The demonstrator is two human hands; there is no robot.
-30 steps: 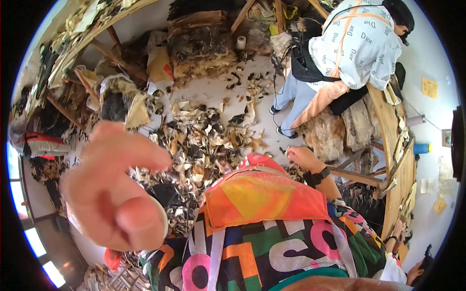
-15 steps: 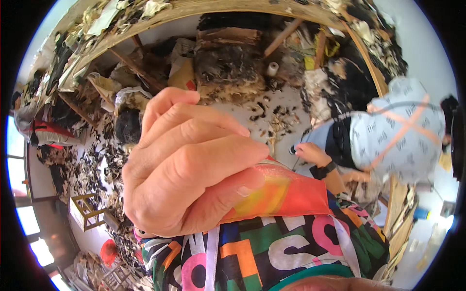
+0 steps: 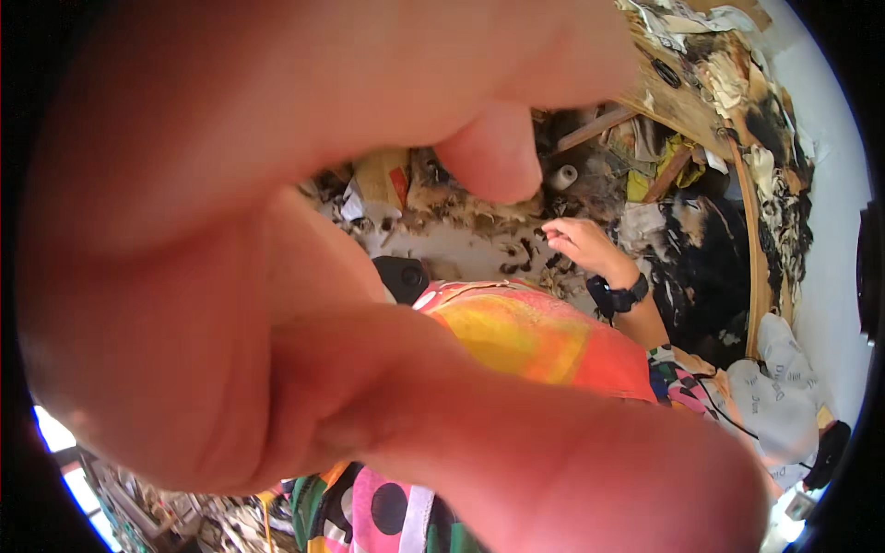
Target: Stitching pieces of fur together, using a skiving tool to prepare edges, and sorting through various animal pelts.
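Observation:
My left hand (image 3: pixel 184 276) is very close to the view and blurred, covering most of its left side. Its thumb stretches toward the lower right, apart from the fingers above, and nothing shows between them. Farther off, my right hand (image 3: pixel 585 247) hangs over the littered floor, fingers loosely stretched to the left, holding nothing visible. A black watch (image 3: pixel 619 295) is on that wrist. Below it lies the red and yellow apron (image 3: pixel 516 332) on my body, over clothing with a bright letter print (image 3: pixel 387 511).
Dark and pale fur-like scraps (image 3: pixel 530 253) litter the floor. A wooden board (image 3: pixel 678 115) with scraps on it runs along the upper right. Beneath it are a white roll (image 3: pixel 564 177) and a yellow bag (image 3: pixel 638 185). A person in a pale printed shirt (image 3: pixel 770 396) is at the right.
My left hand has come much nearer, and its thumb and fingers have spread apart. The view has shifted, so the other person appears lower at the right. My right hand appears higher.

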